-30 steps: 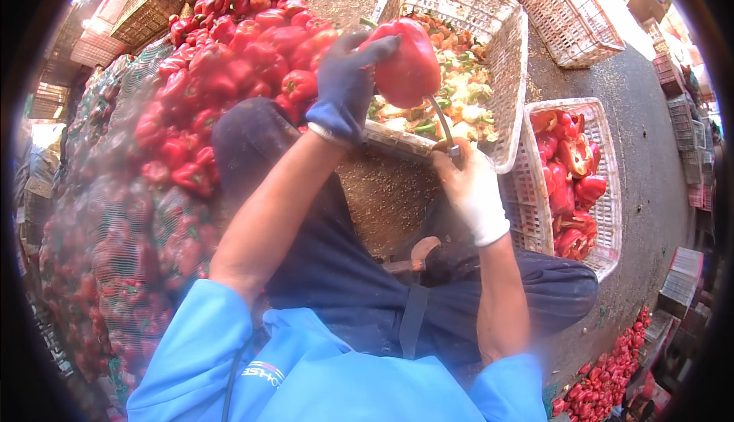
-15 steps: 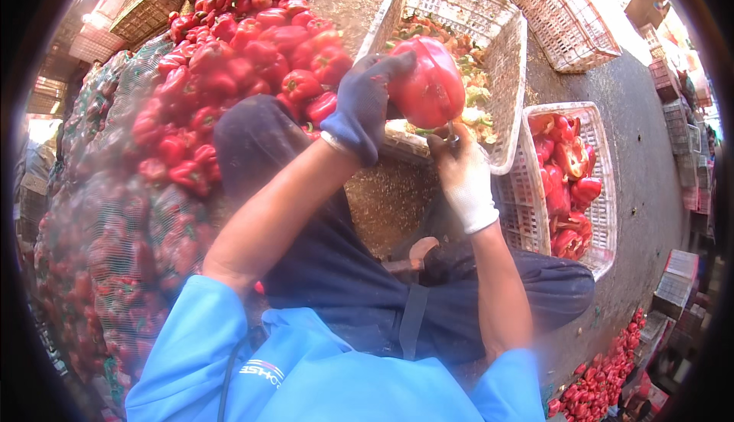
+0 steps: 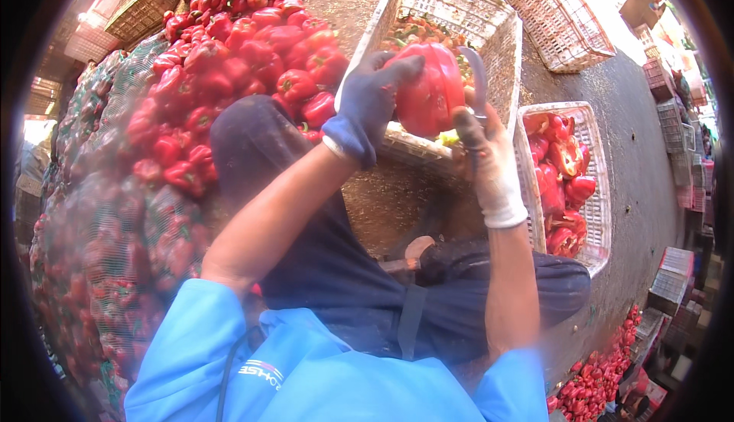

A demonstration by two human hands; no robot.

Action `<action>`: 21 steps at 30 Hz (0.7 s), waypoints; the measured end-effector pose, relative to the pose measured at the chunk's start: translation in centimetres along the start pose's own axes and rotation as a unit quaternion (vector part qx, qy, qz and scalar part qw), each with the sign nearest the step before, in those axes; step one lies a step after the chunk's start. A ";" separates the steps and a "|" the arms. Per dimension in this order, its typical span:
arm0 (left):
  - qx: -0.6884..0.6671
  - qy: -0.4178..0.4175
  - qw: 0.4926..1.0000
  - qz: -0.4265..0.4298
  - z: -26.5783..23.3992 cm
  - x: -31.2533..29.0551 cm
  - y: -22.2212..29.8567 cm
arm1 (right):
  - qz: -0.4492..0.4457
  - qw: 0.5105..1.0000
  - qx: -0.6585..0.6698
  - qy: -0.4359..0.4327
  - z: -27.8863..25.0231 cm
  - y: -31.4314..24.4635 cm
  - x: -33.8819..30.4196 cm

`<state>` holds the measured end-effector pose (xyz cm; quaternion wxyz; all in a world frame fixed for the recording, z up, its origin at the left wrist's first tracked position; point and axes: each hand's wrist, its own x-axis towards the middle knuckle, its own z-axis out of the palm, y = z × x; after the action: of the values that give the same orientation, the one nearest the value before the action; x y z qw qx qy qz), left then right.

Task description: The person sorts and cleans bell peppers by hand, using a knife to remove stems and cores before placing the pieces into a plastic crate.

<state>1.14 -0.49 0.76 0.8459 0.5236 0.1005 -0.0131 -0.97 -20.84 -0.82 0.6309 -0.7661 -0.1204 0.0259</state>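
Note:
My left hand [image 3: 372,105], in a dark blue-grey glove, is closed around a large red bell pepper [image 3: 430,89] from its left side. A curved knife [image 3: 477,78] stands blade-up beside the pepper's right side. Its handle is in my right hand [image 3: 489,158], which wears a white glove with dark fingertips. Blade and pepper appear slightly apart. Both hands are over the near edge of a white plastic crate [image 3: 352,66] holding green and orange pepper scraps [image 3: 428,30].
Whole red peppers [image 3: 245,47] are heaped at left, beside full mesh sacks [image 3: 115,246]. A smaller white crate [image 3: 600,185] with cut red peppers [image 3: 564,170] stands at right. Another crate [image 3: 558,17] lies at the far right. More peppers [image 3: 600,376] lie at lower right.
My right hand has moved right and slightly down from the pepper's base. The knife blade now shows upright beside the pepper. My left hand still holds the pepper, slightly turned.

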 end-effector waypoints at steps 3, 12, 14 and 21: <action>0.030 -0.024 0.999 0.003 0.6 -0.6 -0.3 | 0.009 0.999 0.036 -0.013 0.4 -0.9 0.1; -0.030 -0.096 0.995 0.019 -0.1 -0.4 -1.2 | -0.038 0.996 -0.079 -0.001 -1.3 -1.0 -0.3; -0.049 -0.099 0.994 -0.011 0.1 -0.7 -0.9 | -0.079 0.987 -0.140 0.019 -1.9 -1.0 -0.3; -0.119 -0.146 0.982 0.025 -0.6 -0.9 -2.1 | 0.149 0.954 0.074 0.249 -3.4 -1.6 0.5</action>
<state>-0.04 -1.00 -1.16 0.9076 0.4144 -0.0367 -0.0563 -0.09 -23.68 1.52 0.6848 -0.7087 0.1579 -0.0630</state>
